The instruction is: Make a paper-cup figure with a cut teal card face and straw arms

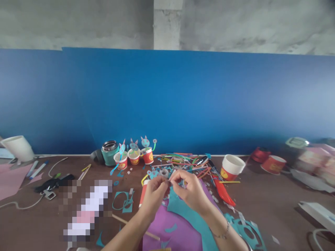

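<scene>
My left hand [155, 193] and my right hand [190, 190] meet fingertip to fingertip above the middle of the table. Both are closed in a pinch; whatever small thing sits between the fingers is too small to name. Beneath them lie a purple sheet [178, 232] and a teal sheet [184, 211] with a curved edge. Partly hidden behind my left hand is a red and white paper cup [142, 196], with a blue paper animal head [154, 173] and a yellow arm at its top. A roll of clear tape [164, 172] is just beyond my fingers.
Three paper cups with animal faces [134, 157] stand by a teal thermos [110, 153] at the back. Coloured sticks [180, 159] lie heaped behind my hands. Red-handled scissors [225, 191], a larger cup [232, 167] and cut teal scraps [248, 230] are rightward.
</scene>
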`<state>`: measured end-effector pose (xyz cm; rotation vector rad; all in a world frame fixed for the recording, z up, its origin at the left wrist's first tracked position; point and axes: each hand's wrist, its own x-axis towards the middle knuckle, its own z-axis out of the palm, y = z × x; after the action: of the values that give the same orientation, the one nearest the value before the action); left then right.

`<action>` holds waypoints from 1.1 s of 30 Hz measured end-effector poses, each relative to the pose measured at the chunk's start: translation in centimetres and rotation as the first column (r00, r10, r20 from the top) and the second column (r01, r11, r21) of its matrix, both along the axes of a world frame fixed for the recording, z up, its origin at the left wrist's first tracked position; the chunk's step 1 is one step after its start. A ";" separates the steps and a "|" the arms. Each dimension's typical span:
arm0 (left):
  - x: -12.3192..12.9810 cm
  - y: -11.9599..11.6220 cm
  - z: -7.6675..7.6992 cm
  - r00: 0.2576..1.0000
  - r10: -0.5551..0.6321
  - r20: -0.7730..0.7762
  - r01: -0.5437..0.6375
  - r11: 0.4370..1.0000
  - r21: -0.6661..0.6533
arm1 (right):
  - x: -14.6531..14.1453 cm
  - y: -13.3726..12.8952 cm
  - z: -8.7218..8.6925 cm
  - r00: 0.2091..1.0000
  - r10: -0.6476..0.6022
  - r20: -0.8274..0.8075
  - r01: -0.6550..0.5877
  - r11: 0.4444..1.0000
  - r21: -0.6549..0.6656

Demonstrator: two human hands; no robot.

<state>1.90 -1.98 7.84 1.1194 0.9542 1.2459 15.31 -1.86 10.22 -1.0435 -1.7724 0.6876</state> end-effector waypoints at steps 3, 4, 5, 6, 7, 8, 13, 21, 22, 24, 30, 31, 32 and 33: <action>0.1 0.0 0.0 1.000 -0.007 0.002 0.007 1.000 -0.015 | 0.1 0.0 0.0 1.000 0.002 -0.002 -0.002 1.000 -0.021; 0.1 0.0 0.1 1.000 -0.006 0.005 0.006 1.000 -0.017 | 0.1 0.0 0.1 1.000 0.004 -0.005 -0.004 1.000 -0.022; 0.1 0.0 0.2 1.000 -0.003 0.008 0.003 1.000 -0.017 | 0.2 0.0 0.1 1.000 0.005 -0.010 -0.005 1.000 -0.022; 0.1 0.0 0.2 1.000 -0.001 0.007 0.001 1.000 -0.015 | 0.2 0.0 0.1 1.000 0.005 -0.014 -0.005 1.000 -0.022; 0.1 -0.1 0.3 1.000 0.001 0.004 -0.001 1.000 -0.011 | 0.2 0.0 0.2 1.000 0.006 -0.017 -0.006 1.000 -0.025; 0.1 0.0 0.3 1.000 0.001 0.000 -0.001 1.000 -0.007 | 0.3 0.0 0.2 1.000 0.007 -0.019 -0.007 1.000 -0.028; 0.0 0.2 -0.3 0.999 -0.022 -0.030 0.022 1.000 -0.003 | 0.4 0.0 -0.1 0.999 0.036 0.007 -0.036 0.999 -0.013; 0.2 0.4 -0.4 1.000 0.002 0.001 -0.002 0.999 -0.045 | 0.3 0.3 -0.2 1.000 -0.016 0.022 0.018 0.996 -0.087; 0.2 0.3 -0.4 1.000 0.001 0.002 -0.001 0.999 -0.047 | 0.4 0.4 -0.3 1.000 -0.031 0.005 0.031 0.993 -0.115; 0.1 0.3 -0.3 1.000 -0.001 0.006 0.001 0.999 -0.047 | 0.5 0.7 -0.4 0.998 -0.056 -0.023 0.051 0.987 -0.155; -0.1 0.3 -0.5 1.000 -0.014 -0.018 0.013 1.000 -0.023 | 0.9 1.4 -0.8 0.989 -0.091 -0.115 0.058 0.963 -0.262; -0.1 0.4 -0.6 0.999 -0.010 -0.030 0.009 1.000 -0.016 | 1.0 1.6 -0.9 0.986 -0.096 -0.139 0.054 0.959 -0.279; -0.1 0.5 -0.7 0.999 -0.008 -0.047 0.008 1.000 -0.009 | 1.1 1.8 -1.0 0.982 -0.101 -0.160 0.050 0.954 -0.294; -0.2 0.6 -0.8 0.997 -0.009 -0.075 0.008 1.000 -0.002 | 1.3 2.0 -1.2 0.979 -0.106 -0.174 0.048 0.950 -0.308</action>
<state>1.74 -1.35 7.01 1.1746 1.0050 1.2035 16.59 0.13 9.04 -1.2018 -1.4829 0.9977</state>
